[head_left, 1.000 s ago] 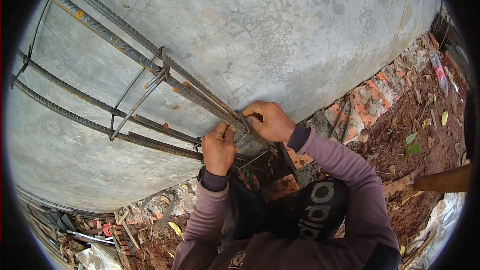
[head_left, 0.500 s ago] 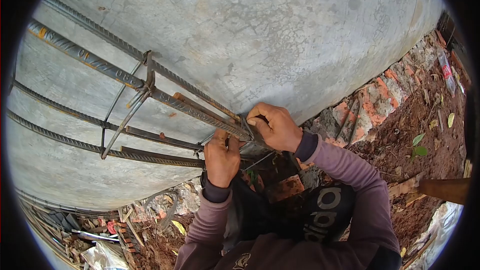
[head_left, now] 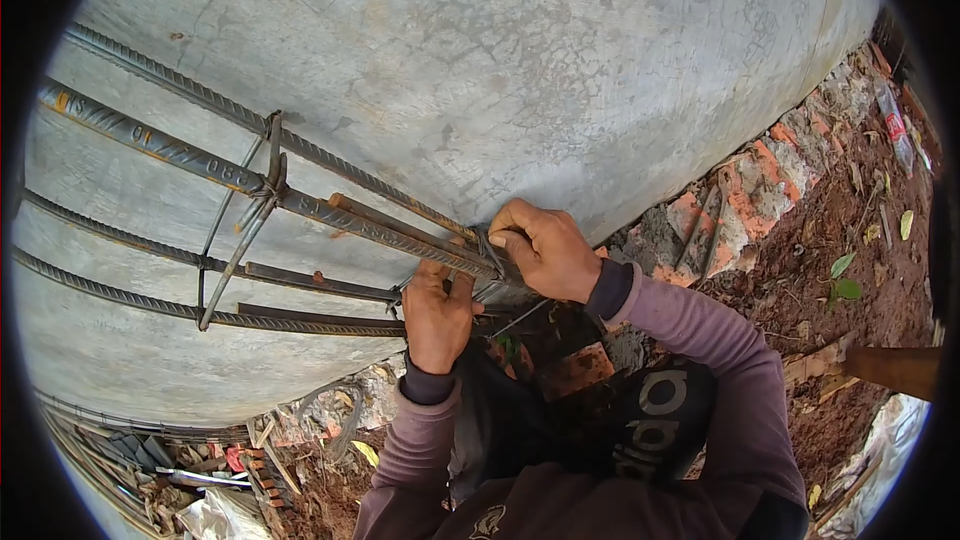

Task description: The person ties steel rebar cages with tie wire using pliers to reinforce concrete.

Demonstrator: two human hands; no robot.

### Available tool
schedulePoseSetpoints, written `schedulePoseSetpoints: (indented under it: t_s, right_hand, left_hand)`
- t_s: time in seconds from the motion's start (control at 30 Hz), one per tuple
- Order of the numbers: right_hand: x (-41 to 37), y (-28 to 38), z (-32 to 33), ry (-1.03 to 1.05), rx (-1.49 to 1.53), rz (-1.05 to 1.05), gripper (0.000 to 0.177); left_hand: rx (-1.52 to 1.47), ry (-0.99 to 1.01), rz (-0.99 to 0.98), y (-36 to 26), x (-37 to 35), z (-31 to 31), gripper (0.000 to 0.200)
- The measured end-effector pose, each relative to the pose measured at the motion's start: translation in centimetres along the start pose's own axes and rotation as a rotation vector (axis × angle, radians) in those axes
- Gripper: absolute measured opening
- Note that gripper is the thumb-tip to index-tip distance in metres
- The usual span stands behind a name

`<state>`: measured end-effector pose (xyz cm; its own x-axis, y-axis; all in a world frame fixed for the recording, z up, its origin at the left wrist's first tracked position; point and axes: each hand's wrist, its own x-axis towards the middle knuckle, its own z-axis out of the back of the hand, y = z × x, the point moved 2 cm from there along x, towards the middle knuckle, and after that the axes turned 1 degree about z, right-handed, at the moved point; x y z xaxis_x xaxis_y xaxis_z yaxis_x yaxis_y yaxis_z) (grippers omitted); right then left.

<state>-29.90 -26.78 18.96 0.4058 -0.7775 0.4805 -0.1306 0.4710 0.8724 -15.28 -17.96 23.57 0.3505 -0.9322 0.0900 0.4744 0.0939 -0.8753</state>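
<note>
A cage of ribbed steel rebar (head_left: 350,224) runs from the left to a joint in front of me. My right hand (head_left: 552,252) is closed in a pinch at this joint, thumb and forefinger on dark tie wire (head_left: 489,252) wound about the bars. The wire's end is hidden by the fingers. From below, my left hand (head_left: 437,320) grips the rebar close to the same joint; its fingertips pass behind the thick bar and are partly hidden. Farther left, a square stirrup (head_left: 232,252) crosses the bars, wire-tied to the thick one.
A grey plastered wall (head_left: 600,70) stands right behind the cage. Broken brick footing (head_left: 765,185) runs along its base beside red soil (head_left: 800,290). A plastic bottle (head_left: 893,127) lies at upper right, a wooden plank (head_left: 893,370) at right, debris (head_left: 190,475) at lower left.
The view has shifted slightly, so the rebar cage appears a little lower and farther left. Both hands stay at the same joint, with the left wrist slightly shifted.
</note>
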Motion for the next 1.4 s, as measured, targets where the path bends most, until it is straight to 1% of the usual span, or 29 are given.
schedulePoseSetpoints:
  t_s: [0.07, 0.13, 0.17, 0.23, 0.27, 0.37, 0.43, 0.53, 0.57, 0.63, 0.67, 0.77, 0.83, 0.87, 0.93, 0.97, 1.03, 1.07, 1.13, 1.17, 1.23, 1.37, 1.4]
  right_hand:
    - [0.0, -0.3, -0.3, -0.017, -0.018, -0.010, 0.005]
    - [0.0, -0.9, -0.7, -0.039, 0.074, -0.063, 0.007]
    - [0.0, -1.2, -0.9, -0.055, 0.121, -0.093, 0.008]
    - [0.4, -0.1, -0.4, -0.006, 0.229, -0.345, 0.011]
    - [0.5, 0.4, -0.2, 0.015, 0.290, -0.473, 0.013]
    - [0.8, 0.6, 0.3, 0.062, 0.401, -0.630, 0.017]
    - [0.7, 0.6, 0.5, 0.098, 0.413, -0.629, 0.020]
    - [0.8, 0.8, 0.8, 0.197, 0.329, -0.640, 0.026]
    - [0.7, 0.8, 0.7, 0.233, 0.291, -0.651, 0.027]
    - [0.3, -0.4, 0.4, 0.172, 0.577, -0.722, 0.027]
    - [0.2, -0.9, 0.1, 0.138, 0.719, -0.754, 0.026]
    - [-0.2, -0.3, -0.2, 0.077, 0.406, -0.549, 0.025]
    - [-0.6, -0.8, -0.3, 0.042, 0.272, -0.326, 0.024]
    - [-0.8, -1.0, -0.3, 0.028, 0.208, -0.216, 0.023]
    - [-0.6, 0.0, 0.1, 0.049, 0.025, -0.104, 0.021]
    - [-0.2, 0.3, 0.5, 0.060, -0.071, -0.043, 0.020]
    - [0.5, 0.4, 1.0, 0.101, -0.152, 0.103, 0.015]
    - [0.7, 0.6, 1.2, 0.124, -0.193, 0.178, 0.013]
    - [0.8, 0.7, 1.6, 0.158, -0.205, 0.191, 0.015]
    - [0.8, 0.7, 1.6, 0.174, -0.208, 0.197, 0.016]
    - [0.5, 0.4, 1.0, 0.107, -0.204, 0.194, 0.012]
    - [0.2, 0.1, 0.2, -0.019, -0.111, 0.123, 0.010]
    - [0.4, 0.0, 0.1, -0.005, -0.092, 0.072, 0.009]
  left_hand:
    - [0.011, -0.012, -0.001, 0.0, -0.1, 0.0, 0.029]
    - [0.053, -0.023, -0.002, -0.1, 0.0, 0.0, 0.028]
    - [0.155, -0.031, -0.079, 0.2, 0.1, 0.2, 0.026]
    - [0.356, -0.037, -0.234, 1.3, 0.4, 0.4, 0.023]
    - [0.344, -0.021, -0.216, 1.4, 0.6, 0.5, 0.022]
    - [0.270, 0.026, -0.170, 1.3, 0.9, 0.8, 0.020]
    - [0.147, 0.037, -0.158, 1.2, 0.8, 0.6, 0.019]
    - [0.131, 0.005, -0.116, 0.9, 0.7, 0.4, 0.022]
    - [0.124, -0.005, -0.133, 1.0, 0.7, 0.4, 0.022]
    - [0.113, -0.016, -0.168, 1.1, 0.6, 0.4, 0.024]
    - [0.128, 0.010, -0.188, 1.4, 0.6, 0.5, 0.026]
    - [0.169, 0.062, -0.242, 2.1, 0.8, 0.5, 0.029]
    - [0.207, 0.067, -0.258, 1.9, 0.8, 0.5, 0.029]
    - [0.167, 0.063, -0.244, 1.9, 0.8, 0.4, 0.028]
    - [0.094, 0.060, -0.213, 1.8, 1.0, 0.2, 0.026]
    - [0.062, 0.096, -0.138, 1.4, 1.1, 0.1, 0.026]
    - [-0.002, 0.165, 0.013, -0.6, 0.9, 0.2, 0.024]
    - [0.074, 0.183, -0.013, -0.6, 1.0, 0.4, 0.023]
    - [0.226, 0.211, -0.066, -0.4, 1.6, 1.0, 0.022]
    - [0.189, 0.224, -0.098, -0.1, 1.8, 1.2, 0.020]
    - [0.119, 0.259, -0.160, 0.4, 2.3, 1.3, 0.016]
    - [-0.007, 0.186, -0.108, 0.4, 1.8, 0.7, 0.011]
    - [-0.059, 0.180, -0.078, 0.7, 1.9, 0.7, 0.010]
